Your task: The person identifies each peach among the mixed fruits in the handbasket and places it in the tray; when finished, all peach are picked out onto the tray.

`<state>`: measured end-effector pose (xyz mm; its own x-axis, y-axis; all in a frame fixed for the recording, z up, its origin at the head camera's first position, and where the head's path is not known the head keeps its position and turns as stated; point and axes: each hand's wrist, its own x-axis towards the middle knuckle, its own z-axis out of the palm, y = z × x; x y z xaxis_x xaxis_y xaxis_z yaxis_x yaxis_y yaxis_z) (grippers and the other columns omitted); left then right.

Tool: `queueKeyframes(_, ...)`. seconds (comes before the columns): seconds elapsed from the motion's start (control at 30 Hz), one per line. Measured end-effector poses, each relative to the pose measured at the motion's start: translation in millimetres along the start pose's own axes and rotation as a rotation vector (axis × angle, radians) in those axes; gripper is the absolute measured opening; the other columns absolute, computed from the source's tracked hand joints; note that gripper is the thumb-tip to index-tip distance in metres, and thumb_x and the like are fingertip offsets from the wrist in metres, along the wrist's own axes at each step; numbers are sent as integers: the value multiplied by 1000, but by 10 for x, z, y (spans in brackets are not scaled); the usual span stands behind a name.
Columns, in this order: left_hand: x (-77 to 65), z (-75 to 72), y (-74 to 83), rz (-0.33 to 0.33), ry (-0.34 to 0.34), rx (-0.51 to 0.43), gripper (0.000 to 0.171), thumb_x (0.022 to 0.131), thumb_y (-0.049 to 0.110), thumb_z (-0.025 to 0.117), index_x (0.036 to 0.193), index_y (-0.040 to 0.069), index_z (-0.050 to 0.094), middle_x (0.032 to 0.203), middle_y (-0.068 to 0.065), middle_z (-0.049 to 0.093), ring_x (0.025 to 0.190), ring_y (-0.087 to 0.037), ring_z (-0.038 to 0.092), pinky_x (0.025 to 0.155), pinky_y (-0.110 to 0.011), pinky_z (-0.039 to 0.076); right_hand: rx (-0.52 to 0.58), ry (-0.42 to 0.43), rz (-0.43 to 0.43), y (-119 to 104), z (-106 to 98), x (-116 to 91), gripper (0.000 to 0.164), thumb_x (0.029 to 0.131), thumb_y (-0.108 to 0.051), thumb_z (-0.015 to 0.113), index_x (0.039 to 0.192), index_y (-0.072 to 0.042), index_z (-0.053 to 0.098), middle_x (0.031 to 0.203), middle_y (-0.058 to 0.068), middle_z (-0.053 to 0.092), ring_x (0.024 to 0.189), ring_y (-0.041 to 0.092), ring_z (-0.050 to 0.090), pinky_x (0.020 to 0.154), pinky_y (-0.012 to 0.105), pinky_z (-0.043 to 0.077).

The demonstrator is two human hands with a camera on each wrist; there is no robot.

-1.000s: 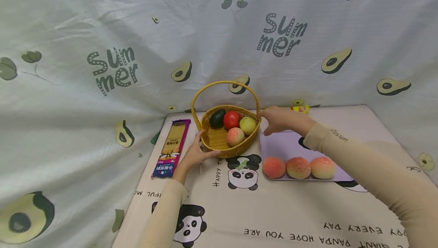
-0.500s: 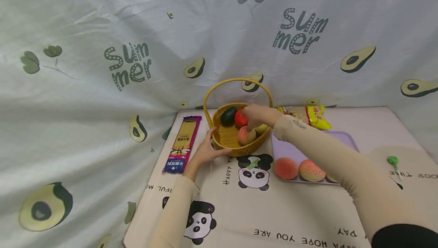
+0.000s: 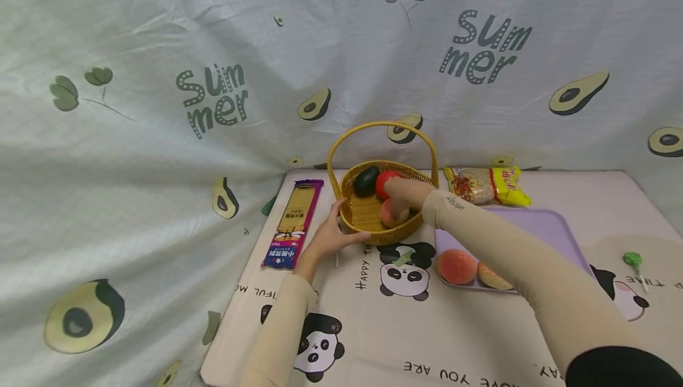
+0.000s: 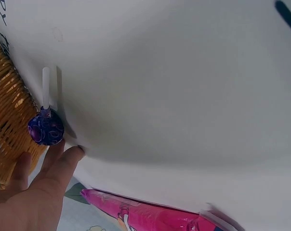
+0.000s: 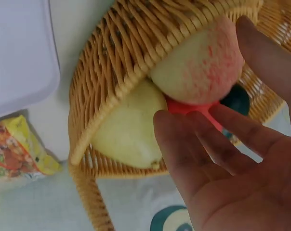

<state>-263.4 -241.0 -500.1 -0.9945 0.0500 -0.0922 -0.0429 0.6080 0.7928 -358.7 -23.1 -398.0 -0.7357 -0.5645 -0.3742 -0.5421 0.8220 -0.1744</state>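
A wicker basket with a tall arched handle stands toward the back of the table. My left hand spreads against its near-left side, thumb along the front rim. Beside those fingers in the left wrist view is a blue-wrapped lollipop. My right hand reaches into the basket, fingers and thumb spread apart on either side of a pink-and-cream peach. A pale green pear-like fruit, a red tomato-like one and a dark green avocado lie around it.
Right of the basket is a lilac tray, holding peaches partly hidden by my right sleeve. A yellow food packet lies behind it. Flat packaged noodles lie on the left. A green lollipop is far right.
My right hand has moved left from the basket's right rim into it, over the peach. My left hand stays at the basket. The view has shifted right.
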Motion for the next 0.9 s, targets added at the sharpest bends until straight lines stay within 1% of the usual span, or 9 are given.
queueKeyframes(0.07, -4, 6, 3, -1, 0, 2, 111, 79, 59, 86, 164, 37, 18, 169, -12, 35, 152, -41, 40, 122, -63, 35, -58, -6, 6, -25, 37, 12, 30, 84, -21, 84, 105, -9, 65, 102, 6, 64, 90, 23, 57, 92, 40, 54)
queueKeyframes(0.13, -6, 10, 6, -4, 2, 8, 110, 79, 59, 86, 164, 37, 18, 168, -12, 35, 151, -41, 40, 122, -63, 36, -101, -9, 1, -41, 62, 28, 30, 85, -21, 83, 106, -11, 64, 106, 7, 64, 93, 23, 57, 94, 42, 54)
queueKeyframes(0.23, -14, 5, 17, -2, 6, 11, 110, 79, 59, 85, 164, 37, 19, 168, -12, 36, 151, -41, 41, 121, -64, 36, -106, -1, 0, -60, 86, 40, 30, 86, -16, 82, 109, -12, 64, 115, 11, 63, 95, 25, 60, 94, 44, 55)
queueKeyframes(0.3, -20, 2, 22, -3, 8, 16, 110, 79, 59, 85, 163, 37, 19, 168, -12, 36, 151, -41, 41, 121, -63, 37, -100, 5, -15, -68, 99, 57, 33, 87, -12, 81, 116, -10, 65, 123, 15, 62, 98, 25, 62, 95, 45, 56)
queueKeyframes(0.4, -26, -4, 32, -4, 6, 13, 110, 79, 59, 86, 164, 37, 19, 167, -12, 37, 150, -40, 42, 121, -62, 37, -81, 13, -39, -86, 125, 78, 48, 89, -7, 79, 134, -8, 63, 140, 22, 57, 112, 29, 65, 103, 50, 56)
queueKeyframes(0.5, -24, -13, 45, -7, 1, 9, 111, 78, 59, 86, 164, 37, 19, 167, -13, 38, 150, -40, 42, 122, -63, 37, -32, 9, -49, -90, 150, 100, 64, 90, -7, 79, 149, -11, 55, 152, 24, 49, 128, 34, 62, 109, 56, 52)
queueKeyframes(0.63, -21, -19, 49, -10, 2, 7, 111, 78, 61, 85, 163, 37, 19, 166, -13, 39, 150, -41, 42, 121, -64, 36, 17, 0, -83, -109, 164, 105, 68, 89, -5, 80, 151, -12, 53, 150, 18, 56, 133, 32, 60, 112, 56, 50)
queueKeyframes(0.73, -12, -12, 33, -10, 5, 4, 111, 78, 61, 85, 164, 36, 19, 166, -13, 38, 151, -42, 41, 121, -65, 36, 11, 3, -119, -123, 173, 113, 64, 88, -3, 81, 146, -12, 58, 139, 13, 65, 125, 27, 63, 111, 51, 52)
queueKeyframes(0.9, -3, 2, -2, -5, 4, -5, 111, 78, 63, 84, 164, 35, 19, 168, -12, 35, 153, -40, 37, 122, -65, 34, -9, 22, -148, -90, 231, 154, 58, 86, -6, 82, 140, -12, 63, 132, 14, 63, 113, 27, 61, 106, 48, 56)
